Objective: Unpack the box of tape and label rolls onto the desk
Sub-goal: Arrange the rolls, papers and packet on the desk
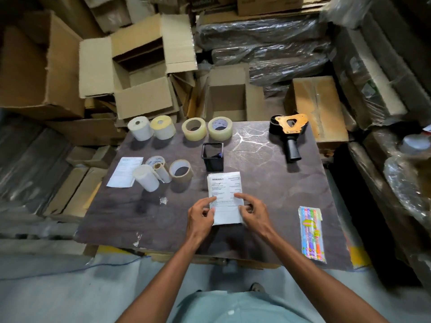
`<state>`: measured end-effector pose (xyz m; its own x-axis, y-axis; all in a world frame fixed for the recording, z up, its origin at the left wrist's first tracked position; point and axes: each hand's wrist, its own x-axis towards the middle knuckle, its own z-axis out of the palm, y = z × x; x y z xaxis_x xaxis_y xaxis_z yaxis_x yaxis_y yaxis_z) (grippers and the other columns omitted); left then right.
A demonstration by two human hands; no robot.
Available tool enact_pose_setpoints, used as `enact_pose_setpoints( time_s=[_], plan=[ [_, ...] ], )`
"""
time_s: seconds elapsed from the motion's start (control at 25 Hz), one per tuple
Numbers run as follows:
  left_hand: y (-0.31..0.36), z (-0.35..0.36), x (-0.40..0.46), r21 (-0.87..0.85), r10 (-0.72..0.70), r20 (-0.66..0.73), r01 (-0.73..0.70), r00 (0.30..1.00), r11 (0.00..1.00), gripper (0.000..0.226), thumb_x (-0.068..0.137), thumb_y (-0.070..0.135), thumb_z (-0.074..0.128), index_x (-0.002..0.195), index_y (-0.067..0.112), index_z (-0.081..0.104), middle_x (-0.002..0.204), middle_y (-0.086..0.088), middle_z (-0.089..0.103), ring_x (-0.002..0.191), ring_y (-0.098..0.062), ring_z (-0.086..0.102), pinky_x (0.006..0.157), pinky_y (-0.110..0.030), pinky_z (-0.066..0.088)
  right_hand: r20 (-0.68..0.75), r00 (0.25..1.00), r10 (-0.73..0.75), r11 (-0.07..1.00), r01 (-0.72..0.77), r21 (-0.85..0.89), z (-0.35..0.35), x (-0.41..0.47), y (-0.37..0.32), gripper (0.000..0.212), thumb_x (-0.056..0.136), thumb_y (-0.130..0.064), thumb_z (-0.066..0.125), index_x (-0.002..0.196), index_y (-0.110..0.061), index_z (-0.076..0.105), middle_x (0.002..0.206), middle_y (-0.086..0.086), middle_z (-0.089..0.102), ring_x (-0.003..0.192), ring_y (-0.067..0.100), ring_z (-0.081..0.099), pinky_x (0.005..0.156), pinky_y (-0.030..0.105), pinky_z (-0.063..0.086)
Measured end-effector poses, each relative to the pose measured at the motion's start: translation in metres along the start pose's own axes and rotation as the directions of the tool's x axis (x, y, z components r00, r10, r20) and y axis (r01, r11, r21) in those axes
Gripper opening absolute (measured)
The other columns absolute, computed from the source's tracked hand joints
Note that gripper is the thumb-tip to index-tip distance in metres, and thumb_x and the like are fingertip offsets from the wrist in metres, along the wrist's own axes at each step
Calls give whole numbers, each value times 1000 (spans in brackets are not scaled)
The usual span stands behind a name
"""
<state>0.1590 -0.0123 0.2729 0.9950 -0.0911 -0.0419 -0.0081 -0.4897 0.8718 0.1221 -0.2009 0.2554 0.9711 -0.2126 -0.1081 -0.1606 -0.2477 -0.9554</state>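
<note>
Head view: a stack of printed Amazon slips (225, 194) lies just below the centre of the frame on the dark desk (291, 194), its long axis running up and down the picture, away from the person. Both hands sit at its lower half, one on each long edge, equally near. The left hand (201, 216) has its index finger laid out on the paper and the other fingers curled against the left edge. The right hand (253, 212) mirrors it, index finger stretched across the sheet, thumb and remaining fingers pinching the right edge. So both hands grasp the stack rather than lying loose, though whether it is lifted or flat on the desk I cannot tell.

The rolls are well apart from the hands, in the upper left part of the desk: two white label rolls (151, 128) and two clear tape rolls (206, 128) along the far edge, and a nearer cluster of a label roll (146, 177), small cores and a brown tape roll (181, 171). A black pen holder (212, 157) stands just above the slips. The open cardboard box (140, 66) sits beyond the desk, upper left. My judgement: unpacking is nearly done.
</note>
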Motion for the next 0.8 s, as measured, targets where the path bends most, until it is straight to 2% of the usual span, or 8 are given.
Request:
enact_pose_setpoints(
  time_s=[0.12,0.36,0.44,0.52,0.6,0.64,0.72,0.8],
  plan=[
    [-11,-37,-5,-28,-68,-112,66,991,997,36,89,1,62,120,17,71,121,8,66,85,-3,68,73,-16,57,122,992,-34,999,36,-10,32,10,-20,42,91,-8,58,128,-26,65,122,4,67,86,12,71,69,31,63],
    [-20,-105,-5,-100,-148,-286,124,947,987,34,91,3,63,122,16,70,120,7,67,93,0,66,77,-22,59,242,966,-91,996,90,17,93,25,-73,42,89,-8,60,130,-19,64,125,3,65,79,2,68,60,17,55],
    [-22,-129,1,-112,-140,-350,107,926,988,33,89,3,64,118,17,72,110,9,71,86,-4,67,78,-27,60,256,960,-114,993,108,39,111,29,-96,43,88,-7,60,130,-16,65,116,1,68,73,-2,67,58,13,52],
    [-25,-157,13,-117,-115,-400,73,909,990,33,87,1,65,114,17,74,100,9,74,79,-10,66,74,-28,59,260,957,-130,991,113,79,132,37,-118,43,87,-3,59,128,-14,66,98,-4,68,60,-5,62,55,9,45],
    [-30,-186,32,-138,-106,-428,52,898,989,32,86,-1,64,113,13,75,106,4,75,84,-10,68,76,-25,57,263,956,-131,988,104,113,160,48,-137,42,87,0,57,127,-12,65,82,-11,62,52,-5,57,52,7,42],
    [-35,-202,42,-147,-106,-433,45,895,988,30,87,-2,64,111,12,75,110,2,74,89,-10,70,78,-24,57,258,957,-129,987,99,128,175,54,-147,42,88,0,57,128,-12,64,82,-10,64,54,-6,59,53,9,46],
    [-48,-235,65,-148,-103,-442,41,891,988,27,87,-2,64,108,11,75,111,1,73,89,-13,71,76,-22,57,232,964,-129,983,94,158,213,68,-165,44,88,-4,58,130,-13,63,106,-1,71,75,-1,70,65,22,60],
    [-65,-269,90,-120,-97,-435,49,895,992,26,87,-2,65,108,10,75,107,1,73,79,-8,68,66,-13,53,209,971,-118,983,84,164,254,84,-177,44,89,-8,59,131,-16,63,124,-2,66,89,5,72,74,33,63]
  ],
)
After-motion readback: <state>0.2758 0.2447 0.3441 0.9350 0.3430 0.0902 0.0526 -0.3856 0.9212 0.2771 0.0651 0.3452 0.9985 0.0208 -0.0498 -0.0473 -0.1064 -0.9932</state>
